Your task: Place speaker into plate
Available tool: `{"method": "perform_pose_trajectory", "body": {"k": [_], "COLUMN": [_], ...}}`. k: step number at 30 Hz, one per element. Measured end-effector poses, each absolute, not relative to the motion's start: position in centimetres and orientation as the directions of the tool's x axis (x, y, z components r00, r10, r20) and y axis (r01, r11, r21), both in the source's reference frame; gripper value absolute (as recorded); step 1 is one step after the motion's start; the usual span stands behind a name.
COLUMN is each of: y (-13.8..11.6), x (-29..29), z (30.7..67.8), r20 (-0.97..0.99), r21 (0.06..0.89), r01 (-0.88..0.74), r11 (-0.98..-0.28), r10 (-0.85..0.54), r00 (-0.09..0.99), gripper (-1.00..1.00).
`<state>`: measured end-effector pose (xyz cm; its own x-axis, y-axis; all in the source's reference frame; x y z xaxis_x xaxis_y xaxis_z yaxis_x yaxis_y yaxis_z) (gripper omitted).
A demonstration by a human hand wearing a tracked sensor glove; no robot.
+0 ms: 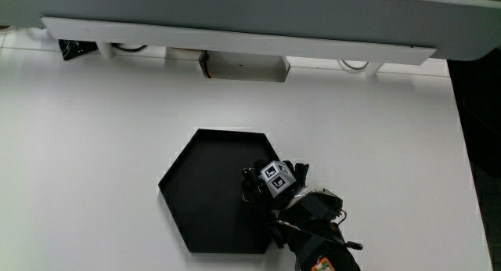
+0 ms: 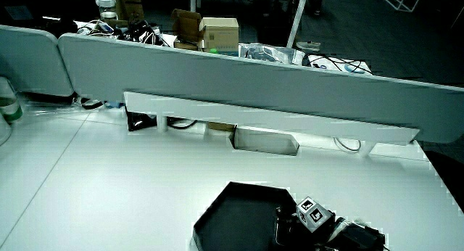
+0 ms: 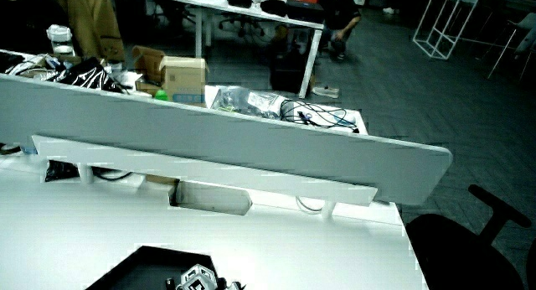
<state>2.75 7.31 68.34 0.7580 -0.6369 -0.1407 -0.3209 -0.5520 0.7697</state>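
Note:
A black hexagonal plate (image 1: 203, 185) lies on the white table, and both side views show it too (image 2: 239, 215) (image 3: 134, 269). The gloved hand (image 1: 270, 181) is over the plate's corner nearest the forearm, its patterned cube facing up. Both side views catch the hand low over that same corner (image 2: 312, 216) (image 3: 197, 280). The forearm (image 1: 317, 232) reaches in from the person's edge of the table. I cannot pick out a speaker: black glove and black plate merge where the hand is.
A low grey partition (image 1: 235, 36) closes off the table, with a white box (image 1: 243, 66), a small black object (image 1: 76, 48) and cable loops (image 1: 354, 64) under it. The table's side edge (image 1: 468, 169) runs close to the forearm, dark floor past it.

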Motion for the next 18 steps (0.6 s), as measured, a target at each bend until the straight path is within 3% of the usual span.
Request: {"method": "perform_pose_trajectory", "body": {"k": [3, 7, 11, 18], "y": [7.5, 8.0, 8.1, 8.4], "x": [2.3, 1.1, 0.2, 0.4], "z": [69.6, 70.0, 70.5, 71.2], "r20": [-0.157, -0.237, -0.175, -0.176], "r21": [0.799, 0.804, 0.842, 0.87], "r01": [-0.301, -0.262, -0.274, -0.243], "r11": [-0.52, -0.534, -0.465, -0.43], "r10": [-0.664, -0.691, -0.715, -0.73], "r00": [0.731, 0.683, 0.676, 0.66], "gripper": [0.0, 0.0, 0.0, 0.0]}}
